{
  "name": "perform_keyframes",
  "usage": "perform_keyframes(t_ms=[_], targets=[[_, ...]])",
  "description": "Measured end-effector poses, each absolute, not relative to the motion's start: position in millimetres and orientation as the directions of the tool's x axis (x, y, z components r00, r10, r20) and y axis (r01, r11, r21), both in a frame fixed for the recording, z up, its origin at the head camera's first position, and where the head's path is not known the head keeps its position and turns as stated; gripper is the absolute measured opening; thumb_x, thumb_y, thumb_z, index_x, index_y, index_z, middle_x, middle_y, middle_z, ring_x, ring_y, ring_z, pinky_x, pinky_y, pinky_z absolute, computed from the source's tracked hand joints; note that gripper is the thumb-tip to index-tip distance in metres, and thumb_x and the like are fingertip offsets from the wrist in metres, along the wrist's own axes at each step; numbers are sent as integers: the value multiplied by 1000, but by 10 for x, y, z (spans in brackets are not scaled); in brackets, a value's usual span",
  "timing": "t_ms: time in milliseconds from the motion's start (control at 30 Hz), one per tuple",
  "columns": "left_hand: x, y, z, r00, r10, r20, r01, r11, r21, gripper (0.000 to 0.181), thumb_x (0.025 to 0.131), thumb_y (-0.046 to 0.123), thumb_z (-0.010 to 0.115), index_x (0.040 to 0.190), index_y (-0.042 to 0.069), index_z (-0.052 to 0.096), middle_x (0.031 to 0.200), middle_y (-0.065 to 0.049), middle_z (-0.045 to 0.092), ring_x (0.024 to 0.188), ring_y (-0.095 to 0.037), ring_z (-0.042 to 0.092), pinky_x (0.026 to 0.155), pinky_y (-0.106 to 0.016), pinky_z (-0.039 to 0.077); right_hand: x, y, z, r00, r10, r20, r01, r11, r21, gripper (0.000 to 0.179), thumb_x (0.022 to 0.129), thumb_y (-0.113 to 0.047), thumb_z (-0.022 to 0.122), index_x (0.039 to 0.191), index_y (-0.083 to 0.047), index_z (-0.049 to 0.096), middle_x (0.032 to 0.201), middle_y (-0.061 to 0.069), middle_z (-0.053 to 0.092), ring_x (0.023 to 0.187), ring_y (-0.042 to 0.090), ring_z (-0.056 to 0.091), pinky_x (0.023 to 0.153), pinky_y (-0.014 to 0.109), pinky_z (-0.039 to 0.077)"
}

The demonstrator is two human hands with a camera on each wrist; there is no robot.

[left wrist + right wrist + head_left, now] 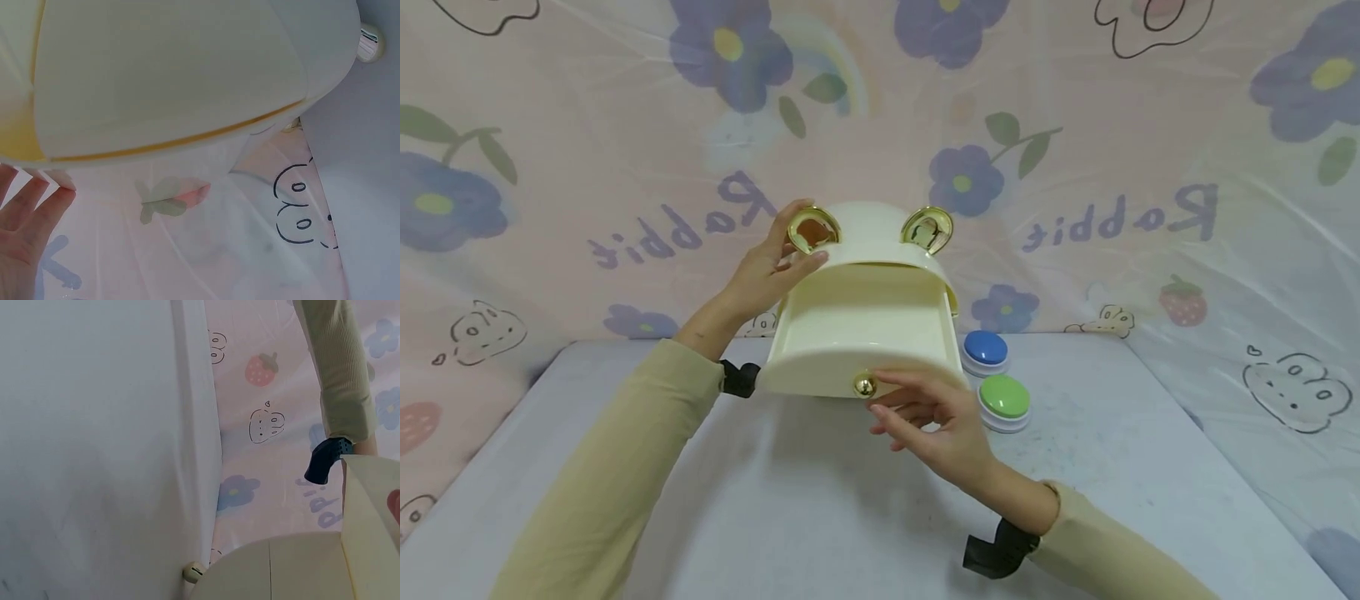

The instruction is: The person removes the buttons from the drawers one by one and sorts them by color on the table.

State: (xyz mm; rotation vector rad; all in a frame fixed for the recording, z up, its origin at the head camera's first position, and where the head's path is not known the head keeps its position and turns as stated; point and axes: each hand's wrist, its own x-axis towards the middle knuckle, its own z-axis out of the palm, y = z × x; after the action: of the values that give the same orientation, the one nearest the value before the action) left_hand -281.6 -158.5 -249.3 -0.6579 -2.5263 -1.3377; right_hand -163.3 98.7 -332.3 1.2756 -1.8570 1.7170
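A cream storage box (871, 227) with two gold-rimmed ears stands at the back of the table. Its drawer (865, 321) is pulled out toward me, and the inside that shows is bare. My left hand (767, 271) grips the gold ear (814, 229) on the left, thumb in front and fingers behind. At the drawer front, thumb and index finger of my right hand (936, 421) are at the round gold knob (864, 384), the other fingers loosely bent. In the left wrist view, left fingers (44, 206) show beside the box (175, 75). The right wrist view shows the knob (194, 572) but no right hand.
Right of the box, a blue push button (986, 347) and a green push button (1004, 397) with white bases sit on the white table (790, 517). Behind hangs a pink sheet (880, 150) printed with flowers and rabbits.
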Motion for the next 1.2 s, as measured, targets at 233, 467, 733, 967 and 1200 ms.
perform_keyframes(t_ms=[233,467,733,967,1200], targets=[[-2819,-1579,-2495,-879,289,380,477,483,735,67,95,40,56,147,48,13,145,-15,44,137,-35,40,110,-56,33,-1609,909,-3338,-564,-400,722,-749,-119,-651,44,81,14,65,123,1,59,94,24,69,72,20,73,46,28,55],[-2810,-1572,-2494,-881,290,375,473,484,736,68,95,39,56,147,48,13,145,-13,44,136,-34,40,109,-56,33,-1580,858,-3322,-583,-385,715,-746,-95,-659,41,82,13,66,120,2,60,93,23,70,76,13,71,46,28,55],[-2800,-1578,-2488,-877,290,383,480,485,731,69,95,38,56,148,44,13,145,-13,45,136,-35,40,108,-56,35,-1602,863,-3311,-610,-384,693,-719,-100,-688,34,86,11,62,119,5,59,90,26,69,77,20,72,46,31,55],[-2797,-1572,-2481,-877,291,382,479,485,732,68,95,37,57,149,42,14,144,-12,46,136,-35,41,108,-55,35,-1665,896,-3275,-633,-385,672,-698,-90,-710,32,87,9,61,119,5,59,91,26,69,79,16,72,48,34,56],[-2800,-1569,-2476,-882,286,374,470,485,737,68,95,38,57,148,44,14,145,-11,44,136,-35,40,109,-54,34,-1809,897,-3189,-651,-364,666,-684,-99,-722,32,89,7,61,121,4,58,93,26,68,79,24,72,49,36,56]])
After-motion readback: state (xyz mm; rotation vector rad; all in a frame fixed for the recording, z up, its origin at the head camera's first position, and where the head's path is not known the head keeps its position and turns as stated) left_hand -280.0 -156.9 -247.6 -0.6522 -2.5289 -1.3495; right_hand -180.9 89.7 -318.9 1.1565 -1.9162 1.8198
